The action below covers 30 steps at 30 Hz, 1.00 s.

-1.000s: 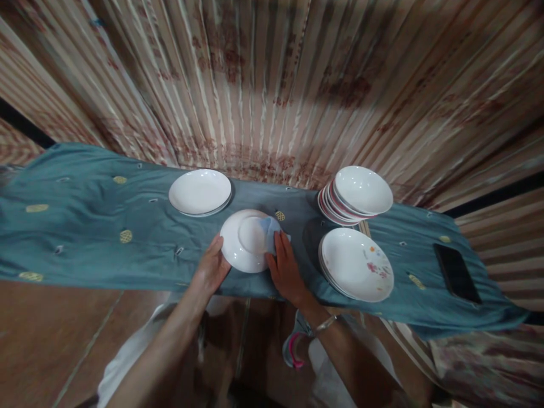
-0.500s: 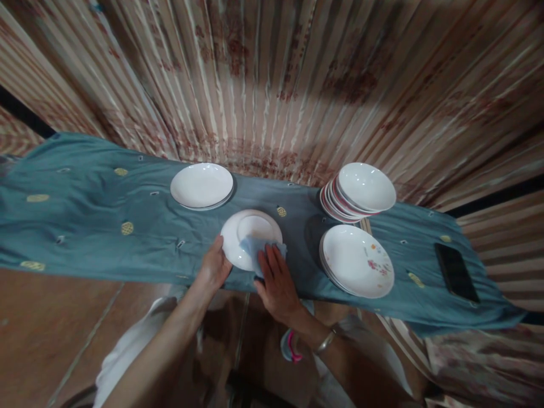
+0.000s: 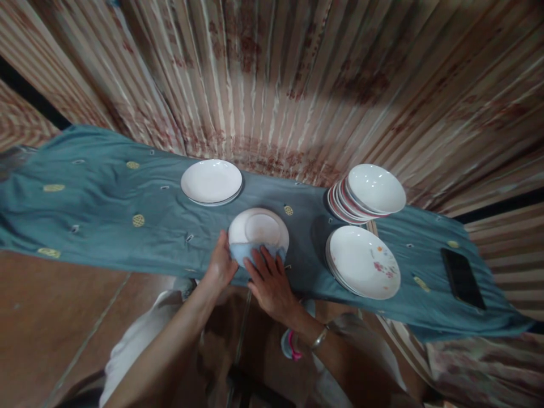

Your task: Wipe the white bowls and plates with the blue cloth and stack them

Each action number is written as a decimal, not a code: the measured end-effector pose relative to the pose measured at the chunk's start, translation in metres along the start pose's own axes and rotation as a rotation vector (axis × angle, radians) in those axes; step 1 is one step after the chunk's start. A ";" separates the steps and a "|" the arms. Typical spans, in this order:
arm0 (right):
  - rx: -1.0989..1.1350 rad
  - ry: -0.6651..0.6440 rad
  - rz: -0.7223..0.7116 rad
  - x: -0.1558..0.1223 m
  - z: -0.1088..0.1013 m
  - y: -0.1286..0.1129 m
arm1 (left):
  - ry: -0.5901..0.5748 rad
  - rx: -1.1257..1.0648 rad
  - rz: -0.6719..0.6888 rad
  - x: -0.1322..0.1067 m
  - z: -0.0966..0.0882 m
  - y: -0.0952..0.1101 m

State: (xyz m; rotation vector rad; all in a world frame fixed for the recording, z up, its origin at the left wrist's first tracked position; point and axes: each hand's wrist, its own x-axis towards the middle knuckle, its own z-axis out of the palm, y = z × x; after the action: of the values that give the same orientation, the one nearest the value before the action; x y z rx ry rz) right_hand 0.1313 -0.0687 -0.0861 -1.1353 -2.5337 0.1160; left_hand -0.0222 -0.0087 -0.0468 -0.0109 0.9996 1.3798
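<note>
I log the following from the head camera.

Item in hand: one white ceramic plate (image 3: 258, 226), underside up with its foot ring showing, between the two hands at the near edge of the cloth-covered counter (image 3: 106, 204). The left hand (image 3: 220, 263) curls around the plate's near rim, fingers partly closed, gripping it. The right hand (image 3: 270, 286), fingers spread, presses a pale blue cloth (image 3: 250, 254) against the plate's underside, wiping it.

Beyond the left hand: a short stack of plain white plates (image 3: 211, 181).

Beyond the right hand: a leaning stack of red-rimmed white plates (image 3: 366, 195).

Just right of the right hand: a stack of white plates with a floral pattern (image 3: 363, 262).

Far right of the right hand: a black smartphone (image 3: 462, 279), lying face up.

Surface: teal fabric with gold embroidered motifs and small eyelets.

Room: a striped, floral curtain (image 3: 263, 73) hangs behind the counter; a brown floor (image 3: 55, 317) lies below. A metal bangle (image 3: 318, 339) circles the right wrist.
</note>
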 end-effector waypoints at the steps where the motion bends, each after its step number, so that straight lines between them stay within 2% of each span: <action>1: -0.003 -0.004 -0.015 0.003 -0.001 -0.001 | -0.007 -0.005 -0.003 0.001 -0.001 0.000; 4: -0.011 -0.002 -0.040 0.015 -0.003 -0.004 | -0.020 -0.029 -0.037 0.001 -0.003 0.000; 10: 0.020 0.005 -0.046 0.043 -0.007 -0.005 | 0.066 -0.126 -0.127 -0.007 0.001 0.005; 14: 0.038 -0.014 -0.019 0.061 -0.007 -0.008 | 0.074 -0.179 -0.172 -0.009 0.002 0.007; 24: -0.008 -0.027 0.041 0.105 -0.006 -0.006 | 0.027 -0.170 -0.113 0.001 -0.006 -0.005; 30: -0.030 -0.055 0.084 0.129 -0.008 0.000 | -0.049 -0.151 -0.111 0.005 -0.008 -0.005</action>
State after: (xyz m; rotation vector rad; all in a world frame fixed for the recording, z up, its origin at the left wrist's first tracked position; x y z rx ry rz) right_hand 0.0551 0.0256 -0.0413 -1.2666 -2.5440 0.1328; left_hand -0.0232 -0.0107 -0.0570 -0.1424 0.8406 1.3443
